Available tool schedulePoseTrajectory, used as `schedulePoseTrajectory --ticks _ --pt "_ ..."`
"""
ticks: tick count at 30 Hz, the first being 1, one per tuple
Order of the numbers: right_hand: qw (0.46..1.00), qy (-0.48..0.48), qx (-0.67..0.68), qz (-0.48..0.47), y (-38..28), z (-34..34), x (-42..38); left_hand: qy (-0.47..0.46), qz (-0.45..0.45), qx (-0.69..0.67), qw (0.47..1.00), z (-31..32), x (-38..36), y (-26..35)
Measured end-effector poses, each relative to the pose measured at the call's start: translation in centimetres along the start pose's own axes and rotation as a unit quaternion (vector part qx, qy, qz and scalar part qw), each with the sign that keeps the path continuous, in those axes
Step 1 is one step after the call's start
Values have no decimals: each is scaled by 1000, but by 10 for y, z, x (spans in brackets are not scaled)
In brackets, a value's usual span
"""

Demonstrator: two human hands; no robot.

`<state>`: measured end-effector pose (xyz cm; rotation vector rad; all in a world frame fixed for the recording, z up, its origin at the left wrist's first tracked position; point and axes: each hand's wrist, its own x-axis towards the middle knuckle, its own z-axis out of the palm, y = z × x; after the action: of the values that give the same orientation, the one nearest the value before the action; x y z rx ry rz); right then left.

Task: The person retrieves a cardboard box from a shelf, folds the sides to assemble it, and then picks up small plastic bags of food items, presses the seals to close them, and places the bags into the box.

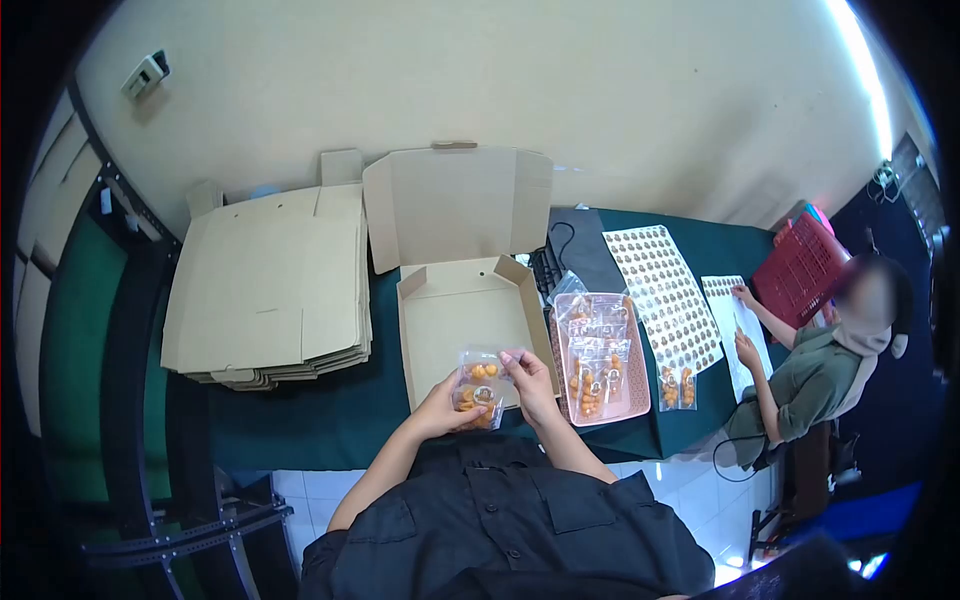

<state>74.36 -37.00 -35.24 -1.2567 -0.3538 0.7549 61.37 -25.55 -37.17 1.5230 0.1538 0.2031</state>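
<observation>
Between my two hands is a clear plastic snack packet with round orange-brown pieces and a round sticker. My left hand is closed around its lower left side, thumb across the front. Fingers of my right hand pinch its upper right corner. The packet overlaps the front edge of an open cardboard box, whose lid stands raised at the back. Right of my right hand, a pink basket holds several similar snack packets.
Flattened cardboard boxes are stacked at left. To the right lie a sticker sheet and more packets on the green tablecloth. A co-worker reaches over a second sheet, near a red basket.
</observation>
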Motion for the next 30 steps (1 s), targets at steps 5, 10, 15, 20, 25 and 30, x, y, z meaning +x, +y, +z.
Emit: schedulePoseTrajectory --ticks 5,10,15,20,25,30 --pt "990 -65 -94 -86 -1 -6 -8 96 -6 -94 991 3 8 1" --pt "995 -59 -55 -62 -6 -6 -7 140 -50 -49 988 9 11 17" --pt "995 -64 -71 -44 -9 -8 1 150 -19 -9 989 9 17 19" --pt "998 -39 -17 -56 -18 12 1 137 -14 -91 986 12 17 32" --pt "995 -54 -33 -72 2 11 7 184 13 -119 976 11 17 19" --pt "983 -85 -140 -84 9 8 8 203 -38 -54 977 -9 17 26"
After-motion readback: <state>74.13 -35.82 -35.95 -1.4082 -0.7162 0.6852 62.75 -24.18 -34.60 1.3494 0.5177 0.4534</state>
